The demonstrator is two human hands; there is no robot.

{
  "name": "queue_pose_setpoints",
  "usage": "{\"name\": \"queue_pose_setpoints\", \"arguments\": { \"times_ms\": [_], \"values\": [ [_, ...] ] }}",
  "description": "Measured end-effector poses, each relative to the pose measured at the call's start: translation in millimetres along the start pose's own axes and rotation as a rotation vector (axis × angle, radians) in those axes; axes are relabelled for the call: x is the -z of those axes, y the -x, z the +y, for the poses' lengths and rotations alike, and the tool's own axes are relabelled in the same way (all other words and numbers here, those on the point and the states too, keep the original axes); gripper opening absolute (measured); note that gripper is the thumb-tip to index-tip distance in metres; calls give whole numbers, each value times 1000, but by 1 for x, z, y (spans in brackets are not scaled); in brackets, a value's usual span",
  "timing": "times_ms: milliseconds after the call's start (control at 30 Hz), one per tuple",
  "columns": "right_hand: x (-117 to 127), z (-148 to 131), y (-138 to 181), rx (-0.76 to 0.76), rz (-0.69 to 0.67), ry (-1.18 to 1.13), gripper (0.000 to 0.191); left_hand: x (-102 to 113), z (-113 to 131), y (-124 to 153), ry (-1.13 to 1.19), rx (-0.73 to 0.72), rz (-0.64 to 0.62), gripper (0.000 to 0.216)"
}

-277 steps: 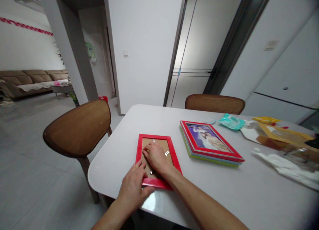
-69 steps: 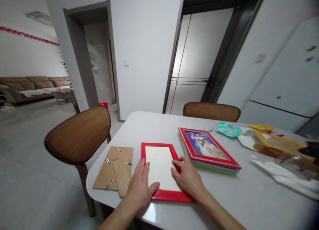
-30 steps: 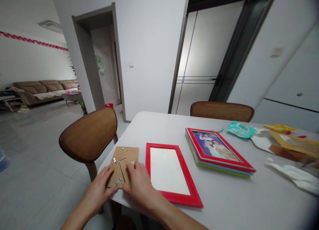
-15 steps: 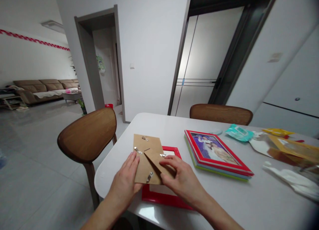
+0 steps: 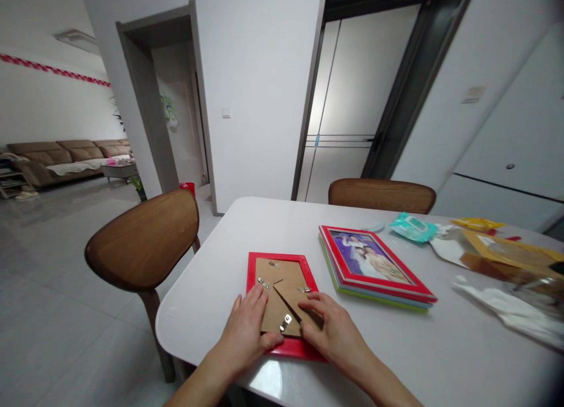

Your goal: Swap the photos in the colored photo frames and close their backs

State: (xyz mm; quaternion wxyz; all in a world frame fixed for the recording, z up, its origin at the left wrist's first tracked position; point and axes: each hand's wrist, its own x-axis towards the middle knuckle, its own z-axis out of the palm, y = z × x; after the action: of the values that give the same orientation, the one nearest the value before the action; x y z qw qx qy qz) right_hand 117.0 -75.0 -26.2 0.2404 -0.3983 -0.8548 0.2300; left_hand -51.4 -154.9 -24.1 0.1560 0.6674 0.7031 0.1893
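Observation:
A brown picture-frame backing board (image 5: 269, 270) with metal clips and a cut stand flap lies in the opening of a red picture frame (image 5: 299, 348), which is face down at the table's near side. My left hand (image 5: 250, 325) rests along the board's left edge, fingers stretched flat and thumb near its lower edge. My right hand (image 5: 328, 325) is at the right side, its bent fingers and thumb gripping the board by the slightly raised flap. Whether the board is fully seated under my hands is hidden.
Right of my hands, a stack of picture frames (image 5: 374, 266) has a red one with a photo on top. Farther right are a teal wipes pack (image 5: 413, 227), a white glove or cloth (image 5: 506, 307) and brown packaging (image 5: 511, 257). Wooden chairs (image 5: 147, 236) stand at the white table (image 5: 198, 301).
Both hands have lowered the backing board from above the red frame into its opening. My left hand has shifted from holding the board's side to lying on it.

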Motion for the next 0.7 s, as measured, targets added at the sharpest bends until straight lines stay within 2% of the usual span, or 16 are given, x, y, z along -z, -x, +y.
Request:
{"name": "queue_pose_setpoints", "arguments": {
  "times_ms": [200,433,600,700],
  "values": [
    [-3,2,4,23,20,37,32,0,0,-1,1,14,-24,71],
    [-10,8,5,79,41,98,30,-4,-7,1,10,-38,45,64],
    [-19,13,11,128,86,161,27,-6,-5,1,-22,-68,-3,56],
    [-22,15,14,168,122,213,26,-5,-4,1,-12,-101,-15,64]
  ]
}}
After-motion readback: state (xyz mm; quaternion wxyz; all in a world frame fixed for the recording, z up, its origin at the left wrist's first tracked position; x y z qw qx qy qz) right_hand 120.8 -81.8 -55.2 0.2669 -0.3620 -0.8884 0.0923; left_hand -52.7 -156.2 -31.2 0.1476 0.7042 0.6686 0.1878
